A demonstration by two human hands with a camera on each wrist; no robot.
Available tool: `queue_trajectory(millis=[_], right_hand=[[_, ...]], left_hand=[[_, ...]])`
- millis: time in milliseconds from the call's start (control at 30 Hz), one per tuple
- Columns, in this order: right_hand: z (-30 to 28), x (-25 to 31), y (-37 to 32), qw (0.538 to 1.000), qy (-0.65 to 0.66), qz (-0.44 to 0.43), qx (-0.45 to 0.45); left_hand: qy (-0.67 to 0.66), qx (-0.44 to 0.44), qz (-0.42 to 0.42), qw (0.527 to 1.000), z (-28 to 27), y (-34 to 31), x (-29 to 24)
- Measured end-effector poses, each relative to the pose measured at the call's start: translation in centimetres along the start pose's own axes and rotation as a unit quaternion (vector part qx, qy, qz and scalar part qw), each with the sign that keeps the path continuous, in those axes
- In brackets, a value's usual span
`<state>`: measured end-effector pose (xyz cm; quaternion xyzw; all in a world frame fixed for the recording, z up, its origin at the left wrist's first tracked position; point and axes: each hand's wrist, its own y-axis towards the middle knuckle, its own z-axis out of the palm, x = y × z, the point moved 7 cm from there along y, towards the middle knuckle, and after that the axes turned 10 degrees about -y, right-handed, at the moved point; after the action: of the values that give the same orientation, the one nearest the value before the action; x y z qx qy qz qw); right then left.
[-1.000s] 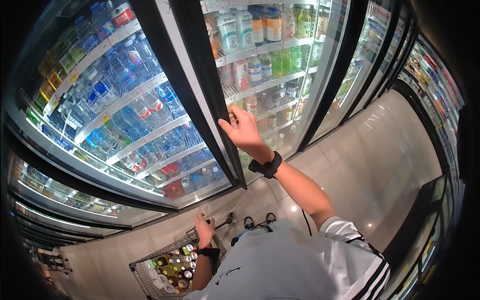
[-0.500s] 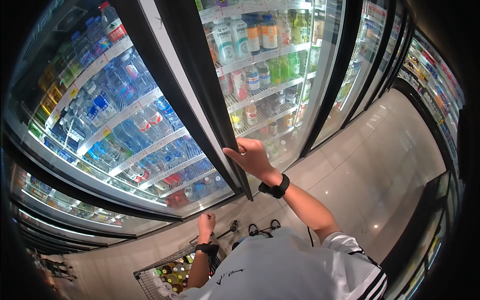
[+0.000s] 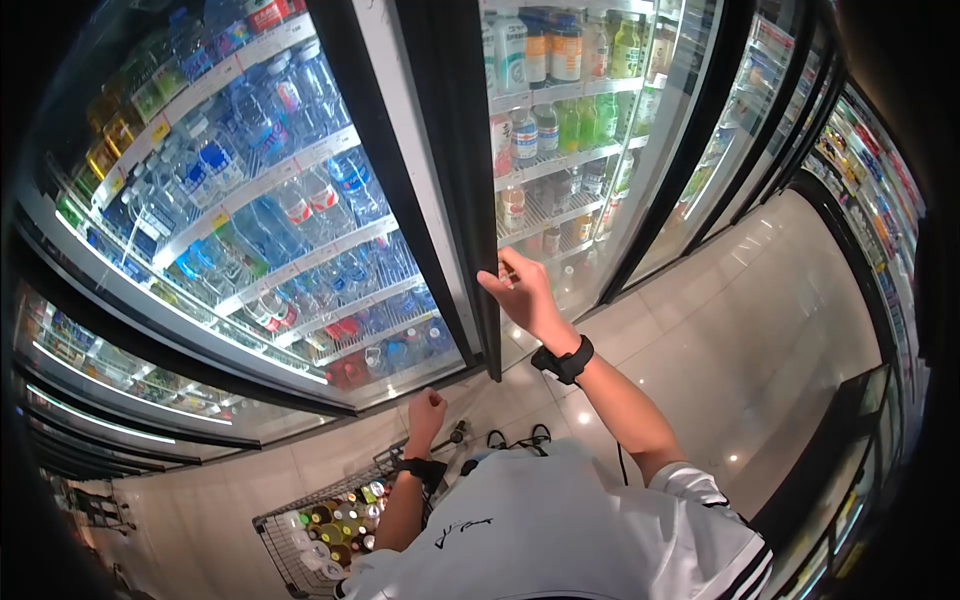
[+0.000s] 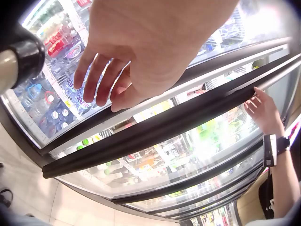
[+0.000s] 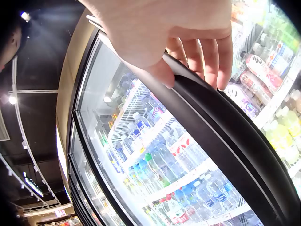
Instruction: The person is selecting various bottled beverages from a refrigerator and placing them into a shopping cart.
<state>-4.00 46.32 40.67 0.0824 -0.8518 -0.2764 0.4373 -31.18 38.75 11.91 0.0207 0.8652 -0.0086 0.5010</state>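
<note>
we see the right hand (image 3: 522, 295) on the free edge of the cooler door (image 3: 468, 200), which stands swung out from the cabinet. its fingers (image 5: 207, 54) wrap over the black frame and the thumb lies on the near face, a hooked hold that we judge suits steadying a tall glass leaf by its edge. the left hand (image 3: 428, 408) hangs low, just above the wire cart (image 3: 283, 523), its fingers loosely curled with nothing in them; we think it sits there so the cart is in reach. water bottles (image 3: 300, 205) fill the racks behind the glass left of that edge, and the open shelves (image 3: 560, 150) beyond the right hand carry mixed drinks. the forearm and torso cover the cart's near end, so we cannot tell whether the left hand touches it. labels are too small to read.
</note>
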Motion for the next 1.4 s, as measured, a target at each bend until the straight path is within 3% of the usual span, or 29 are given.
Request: queue_trajectory(millis=[200,267,400,467,567,700,833,1000,1133,1200,1300,1400], right_hand=[[3.2,-3.2,0.7,0.996,-0.010,0.064,0.054],[3.8,-3.0,1.7,0.998,-0.020,0.049,0.043],[5.1,-3.0,3.1,0.998,-0.042,0.035,0.018],[5.8,-3.1,3.8,0.999,-0.033,0.042,0.006],[6.7,-3.7,4.4,0.999,-0.009,0.037,0.001],[7.2,-3.4,4.8,0.998,-0.027,0.048,-0.007],[7.7,-4.7,4.6,0.998,-0.031,0.048,-0.030],[8.2,-4.7,1.0,0.997,0.019,0.076,-0.025],[10.6,-7.4,-3.4,0.992,0.027,0.117,0.034],[11.4,-7.8,-4.5,0.986,0.046,0.147,0.068],[12.0,-8.0,-5.1,0.983,0.071,0.155,0.061],[11.2,-6.5,-5.6,0.993,0.024,0.103,0.047]], left_hand=[[0.037,-0.031,-0.026,0.998,-1.1,-2.5,2.8],[0.157,-0.054,-0.019,0.986,-1.9,-4.4,4.0],[0.177,-0.085,-0.070,0.978,-3.4,-8.1,5.6],[0.211,-0.112,-0.006,0.971,-3.3,-9.7,5.3],[0.227,-0.082,-0.039,0.970,-3.6,-10.7,4.2],[0.253,-0.109,-0.042,0.960,-3.4,-11.2,5.6],[0.242,-0.120,-0.067,0.961,-4.0,-12.9,5.6],[0.213,-0.048,-0.100,0.971,-4.5,-14.1,5.5],[0.204,-0.058,-0.116,0.970,-4.9,-15.9,5.2],[0.160,-0.078,-0.164,0.970,-5.3,-17.4,4.8],[0.124,-0.109,-0.190,0.968,-5.5,-19.1,4.1],[0.127,-0.105,-0.201,0.966,-4.9,-20.7,4.6]])
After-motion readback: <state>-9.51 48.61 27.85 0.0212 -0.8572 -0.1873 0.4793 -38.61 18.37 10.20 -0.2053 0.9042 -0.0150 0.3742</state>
